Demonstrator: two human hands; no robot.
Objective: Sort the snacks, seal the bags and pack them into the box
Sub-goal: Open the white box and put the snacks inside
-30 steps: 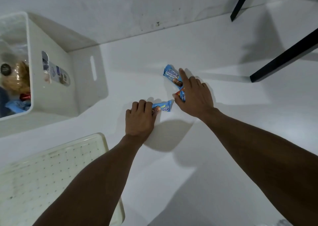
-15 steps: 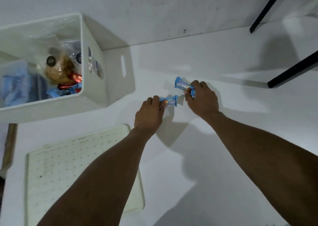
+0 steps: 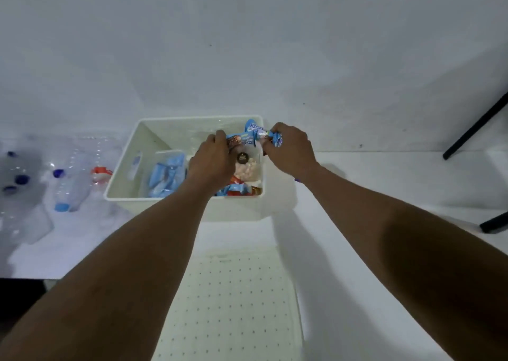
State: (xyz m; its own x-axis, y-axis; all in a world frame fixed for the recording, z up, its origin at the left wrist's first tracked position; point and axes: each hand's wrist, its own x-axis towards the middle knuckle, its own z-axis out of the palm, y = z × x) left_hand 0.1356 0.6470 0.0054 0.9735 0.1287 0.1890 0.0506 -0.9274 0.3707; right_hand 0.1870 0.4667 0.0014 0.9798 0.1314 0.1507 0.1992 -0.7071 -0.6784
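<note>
While both hands hold bars over the box

As the dotted lid [image 3: 231, 305] lies nearest you, your arms cross it. Your left hand [image 3: 211, 162] pinches one blue snack bar [image 3: 237, 138] in curled fingers; your right hand [image 3: 288, 151] grips more blue bars [image 3: 277, 140]. Both hang over the white box [image 3: 121, 179], above the bagged snacks [image 3: 248, 169]. Plastic bottles [image 3: 68, 184] lie left.

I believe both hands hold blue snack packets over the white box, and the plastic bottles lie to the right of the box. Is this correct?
One error: in the head view the plastic bottles lie to the left of the white box. The rest holds: left hand and right hand hold blue snack packets over it.
</note>
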